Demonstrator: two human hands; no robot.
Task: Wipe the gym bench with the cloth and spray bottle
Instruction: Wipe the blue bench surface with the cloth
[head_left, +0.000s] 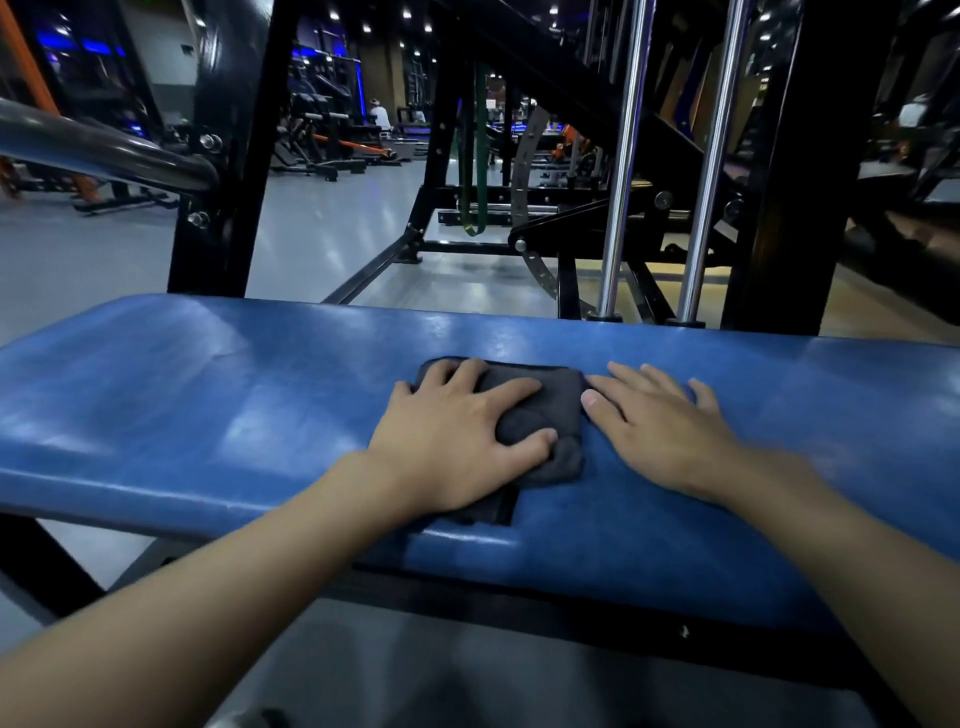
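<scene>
head view. centrally, we show the long blue padded vinyl gym bench (208, 415), whose long axis runs left to right across the frame, with its near edge towards the person. on its top, about midway along, lies the dark grey folded cloth (553, 410), part of it hanging over the near edge of the pad. the left hand (457, 441) lies palm down on the cloth, fingers spread and nearly straight, pressing it onto the vinyl; a ridge of fabric is gathered between thumb and forefinger, so we read the hold as a flat press and not a closed grasp. the right hand (660, 431) rests flat and empty on the bare pad just to the right of the cloth, its thumb tip touching the cloth's right edge. no spray bottle appears anywhere in the frame. behind the bench stand two upright chrome guide rods (623, 156) and a black steel machine frame (228, 156), with further gym equipment beyond.

we judge the wiping step to be in hand. the relation that matters is this: the cloth is already under the left hand, and unwiped-looking pad extends along the long axis on both sides, so the coming stroke should travel sideways along that axis. the right hand, beside the cloth, would block a rightward stroke unless it lifts.
</scene>
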